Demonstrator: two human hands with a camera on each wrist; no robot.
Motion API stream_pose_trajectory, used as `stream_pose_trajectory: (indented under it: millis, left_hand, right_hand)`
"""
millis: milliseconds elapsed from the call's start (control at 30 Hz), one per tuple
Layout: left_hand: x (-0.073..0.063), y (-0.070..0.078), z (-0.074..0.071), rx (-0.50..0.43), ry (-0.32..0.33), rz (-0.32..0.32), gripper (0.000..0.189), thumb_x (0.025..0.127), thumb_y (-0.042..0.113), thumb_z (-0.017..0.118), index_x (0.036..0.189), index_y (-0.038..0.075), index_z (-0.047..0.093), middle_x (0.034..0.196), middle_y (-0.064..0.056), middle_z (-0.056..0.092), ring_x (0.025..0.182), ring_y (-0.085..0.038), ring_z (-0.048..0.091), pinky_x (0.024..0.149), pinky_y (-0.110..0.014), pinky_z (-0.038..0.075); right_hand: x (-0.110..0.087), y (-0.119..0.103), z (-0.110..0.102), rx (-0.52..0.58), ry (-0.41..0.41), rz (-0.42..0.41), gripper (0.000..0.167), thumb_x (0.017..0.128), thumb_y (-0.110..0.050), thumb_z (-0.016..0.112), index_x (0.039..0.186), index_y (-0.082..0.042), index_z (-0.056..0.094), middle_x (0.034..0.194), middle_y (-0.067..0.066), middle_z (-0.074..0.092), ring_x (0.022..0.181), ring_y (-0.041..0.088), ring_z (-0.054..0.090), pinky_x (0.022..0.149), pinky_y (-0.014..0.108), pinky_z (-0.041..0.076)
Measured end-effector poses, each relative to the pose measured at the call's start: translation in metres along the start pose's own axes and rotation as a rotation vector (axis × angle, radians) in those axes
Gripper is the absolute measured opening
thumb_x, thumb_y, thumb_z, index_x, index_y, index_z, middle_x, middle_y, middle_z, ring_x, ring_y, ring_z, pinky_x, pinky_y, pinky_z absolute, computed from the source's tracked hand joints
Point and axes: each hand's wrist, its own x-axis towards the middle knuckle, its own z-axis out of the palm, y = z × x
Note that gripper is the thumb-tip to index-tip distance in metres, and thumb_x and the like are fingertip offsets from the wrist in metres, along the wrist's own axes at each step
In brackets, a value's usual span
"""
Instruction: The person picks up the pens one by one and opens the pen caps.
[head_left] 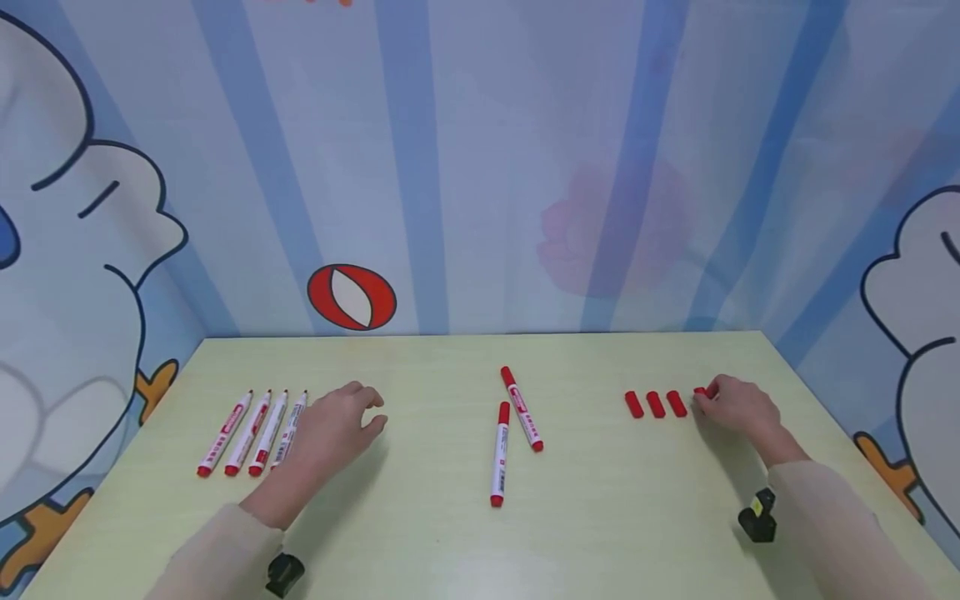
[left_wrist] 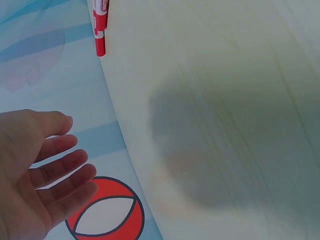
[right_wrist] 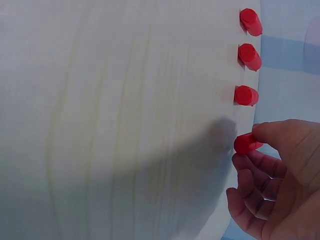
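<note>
My right hand (head_left: 738,406) pinches a red marker cap (right_wrist: 246,143) between thumb and fingers, at the end of a row on the table's right side. Three more red caps (head_left: 655,405) lie beside it, side by side. My left hand (head_left: 337,425) is raised over the table with fingers relaxed and nothing in them. Just left of it, several uncapped white-and-red markers (head_left: 247,433) lie in a slanted row, tips toward the back; the left hand partly overlaps the rightmost one in the head view.
Two capped red markers, one farther back (head_left: 522,408) and one nearer (head_left: 500,454), lie mid-table. The pale wooden table (head_left: 585,533) meets a blue striped cartoon backdrop (head_left: 480,167) at its back edge. Black wrist cameras (head_left: 757,517) sit at both sleeves.
</note>
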Motion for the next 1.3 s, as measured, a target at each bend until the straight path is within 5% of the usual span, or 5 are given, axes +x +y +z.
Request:
stream_pose_trajectory:
  millis: [700,1300]
  left_hand:
    - [-0.004,0.022,0.006,0.038,0.039,0.118,0.023,0.076,0.022,0.074,0.097,0.013,0.068,0.09,-0.003,0.065,0.07,-0.013,0.057,0.058,-0.023,0.048]
    - [0.001,0.038,0.014,0.025,0.057,0.151,0.02,0.077,0.022,0.073,0.096,0.015,0.068,0.088,-0.001,0.064,0.071,-0.013,0.058,0.059,-0.024,0.047]
  right_hand:
    - [0.005,-0.001,0.011,0.011,-0.002,0.029,0.034,0.088,-0.026,0.051,0.096,0.007,0.053,0.08,0.017,0.057,0.067,0.024,0.05,0.058,0.034,0.041]
    - [0.004,-0.001,0.01,-0.003,-0.016,0.055,0.037,0.092,-0.028,0.048,0.101,0.008,0.053,0.084,0.018,0.058,0.069,0.026,0.052,0.058,0.036,0.041]
